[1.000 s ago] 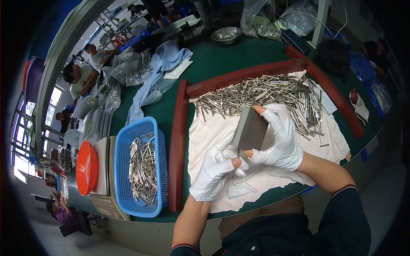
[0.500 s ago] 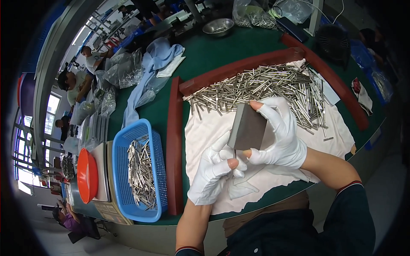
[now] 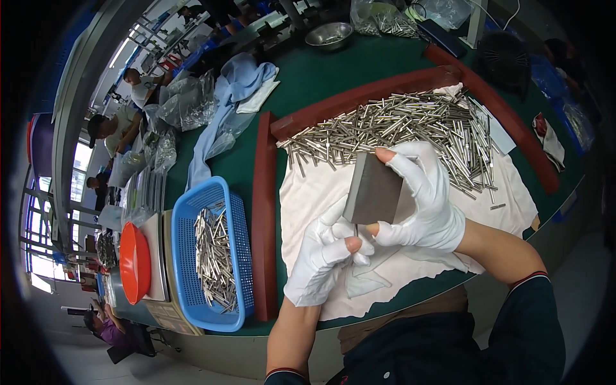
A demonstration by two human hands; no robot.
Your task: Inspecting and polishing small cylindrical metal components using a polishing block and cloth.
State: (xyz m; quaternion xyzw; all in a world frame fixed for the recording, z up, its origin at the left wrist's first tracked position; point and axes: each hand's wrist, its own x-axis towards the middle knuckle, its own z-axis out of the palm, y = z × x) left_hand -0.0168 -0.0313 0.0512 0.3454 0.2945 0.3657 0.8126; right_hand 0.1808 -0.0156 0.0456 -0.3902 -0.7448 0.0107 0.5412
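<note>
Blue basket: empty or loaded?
Loaded. The blue basket holds a layer of metal pins across its bottom, not filled to the rim.

Both gloved hands work close together over a white cloth [image 3: 308, 192]. To the left of the left hand [image 3: 324, 260] the cloth lies bare up to a red-brown frame rail [image 3: 263, 218], with a blue basket of metal pins [image 3: 215, 256] just past it. Beyond the right hand [image 3: 427, 199], which holds up a grey block [image 3: 372, 189], a thick heap of metal pins [image 3: 398, 125] blocks the way forward. Nearer the body, a folded clear bag [image 3: 369, 273] lies under the hands.
</note>
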